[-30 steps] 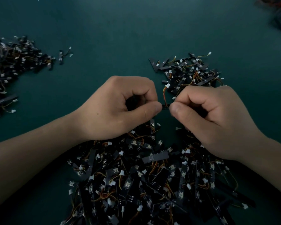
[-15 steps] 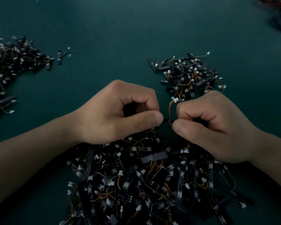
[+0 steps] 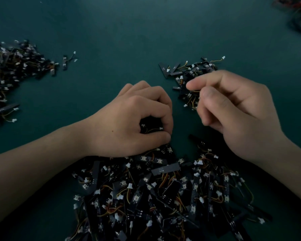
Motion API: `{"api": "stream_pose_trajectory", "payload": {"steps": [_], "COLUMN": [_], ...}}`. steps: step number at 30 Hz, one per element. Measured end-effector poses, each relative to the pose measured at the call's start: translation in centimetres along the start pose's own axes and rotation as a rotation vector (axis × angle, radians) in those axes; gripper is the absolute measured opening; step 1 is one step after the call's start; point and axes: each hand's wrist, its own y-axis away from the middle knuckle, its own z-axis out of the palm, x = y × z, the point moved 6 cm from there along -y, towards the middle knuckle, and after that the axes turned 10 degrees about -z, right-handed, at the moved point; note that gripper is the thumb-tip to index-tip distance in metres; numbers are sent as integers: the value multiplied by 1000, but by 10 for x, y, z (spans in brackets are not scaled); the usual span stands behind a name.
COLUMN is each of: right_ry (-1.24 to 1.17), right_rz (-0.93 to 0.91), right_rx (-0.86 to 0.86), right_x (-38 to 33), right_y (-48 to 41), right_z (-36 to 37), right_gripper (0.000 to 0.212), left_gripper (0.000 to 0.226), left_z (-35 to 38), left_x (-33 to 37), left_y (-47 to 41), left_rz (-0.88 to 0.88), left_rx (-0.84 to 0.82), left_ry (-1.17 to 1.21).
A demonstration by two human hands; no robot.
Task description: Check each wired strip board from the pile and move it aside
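Strip boards (image 3: 163, 197), black with orange wires and white plugs, are heaped at the near edge, their print unreadable. One board (image 3: 151, 130) is pinched in the curled left hand (image 3: 129, 122); nothing is held by the loosely curled right hand (image 3: 236, 115).

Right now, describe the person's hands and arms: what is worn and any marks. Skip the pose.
Both the left hand and the right hand are bare, with no gloves and no rings in view. The left forearm and right forearm are bare too, with no sleeve, watch or wrist strap in the frame. A small dark spot sits on the back of the left hand. The right hand is slightly motion-blurred.
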Motion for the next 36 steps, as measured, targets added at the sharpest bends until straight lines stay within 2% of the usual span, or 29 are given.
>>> {"api": "stream_pose_trajectory", "payload": {"steps": [5,11,16,19,24,30,36], "right_ry": [57,117,108,182,152,44,181], "right_rz": [9,17,11,0,-8,-43,-109], "right_rx": [-88,-243,-323,-335,-296,-168,-116], "right_x": [-4,-11,-14,-13,-14,-16,-21], "right_y": [0,2,3,3,2,1,1], "right_z": [5,17,19,19,17,11,11], "right_gripper": [17,26,27,25,30,34,23], "left_gripper": [11,10,8,8,6,11,41], "left_z": [0,-7,-6,-6,-7,-4,-3], "left_x": [0,-5,-7,-9,-11,-11,-3], "left_y": [-1,-1,-3,-3,-2,-1,1], "left_rz": [35,-26,-30,-33,-32,-36,22], "left_rx": [-35,27,66,72,85,-21,-148], "left_ry": [41,372,395,401,458,558,543]}}
